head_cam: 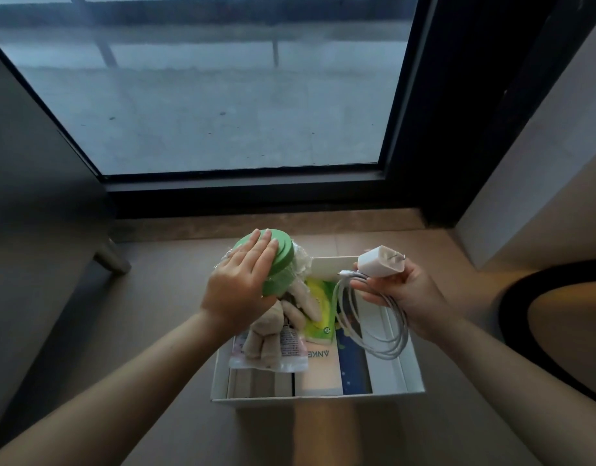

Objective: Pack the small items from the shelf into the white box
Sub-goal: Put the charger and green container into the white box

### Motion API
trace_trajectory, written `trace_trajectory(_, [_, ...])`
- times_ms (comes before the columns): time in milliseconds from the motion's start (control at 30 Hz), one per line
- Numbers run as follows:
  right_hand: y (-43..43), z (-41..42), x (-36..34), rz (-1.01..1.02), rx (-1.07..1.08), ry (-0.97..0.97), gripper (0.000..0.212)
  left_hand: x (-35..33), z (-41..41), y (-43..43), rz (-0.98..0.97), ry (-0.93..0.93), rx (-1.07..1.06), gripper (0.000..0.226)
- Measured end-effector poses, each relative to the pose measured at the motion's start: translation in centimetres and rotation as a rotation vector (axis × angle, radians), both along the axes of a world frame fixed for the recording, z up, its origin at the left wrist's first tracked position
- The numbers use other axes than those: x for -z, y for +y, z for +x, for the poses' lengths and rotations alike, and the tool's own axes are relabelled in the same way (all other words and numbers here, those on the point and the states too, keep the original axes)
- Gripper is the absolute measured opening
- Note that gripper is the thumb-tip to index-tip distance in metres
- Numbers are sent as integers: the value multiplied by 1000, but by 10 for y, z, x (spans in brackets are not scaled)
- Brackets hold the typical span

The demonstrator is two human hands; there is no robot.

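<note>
The white box (316, 396) sits open on the floor (148, 297), just in front of the window (222, 95), and it is already well filled. Along its left side lies a beige plush toy (273, 327) in a clear wrapper. A green-and-yellow packet (320, 307) sits beside it toward the far edge. At the near edge a pale carton (318, 368) and a dark blue flat item (353, 364) stand side by side.

The person's left hand (237, 290) grips a green jar (283, 260) with a round lid and crinkled plastic around it. The fingers lie across the lid and the thumb tucks under the side. The jar is tilted over the box's far left corner, above the plush toy. I cannot tell whether it already rests on anything below.

The right hand (407, 297) is closed around a white charger (380, 264), prongs pointing right, with its coiled cable (387, 344) hanging in loops over the right side of the box — not yet set down.

By my reckoning the packing is far along. These two items are still in hand, and each needs a gap: the jar at the far left, the charger and cable on the right. The shelf is out of sight, so whether more items wait there I cannot say.
</note>
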State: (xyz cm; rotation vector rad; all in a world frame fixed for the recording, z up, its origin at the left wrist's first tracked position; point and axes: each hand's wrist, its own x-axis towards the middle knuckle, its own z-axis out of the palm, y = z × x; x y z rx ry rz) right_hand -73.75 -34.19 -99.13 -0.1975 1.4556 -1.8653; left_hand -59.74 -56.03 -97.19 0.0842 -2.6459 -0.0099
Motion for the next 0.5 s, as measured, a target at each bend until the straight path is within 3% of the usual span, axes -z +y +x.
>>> trace_trajectory(133, [-1,7,1,165,41,340,40,1,-2,-2,-1,1,-13,52])
trace_trajectory(267, [-1,14,3,321,31,893,43,4,-3,-4,4,4,-22,54])
trace_trajectory(333, [-2,18,9,418,-26,1163,41,5,-3,-5,8,2,-25,53])
trace_trajectory(500, [-14,32,28,629,-327,1515,64,10,0,-9,16,10,-34,55])
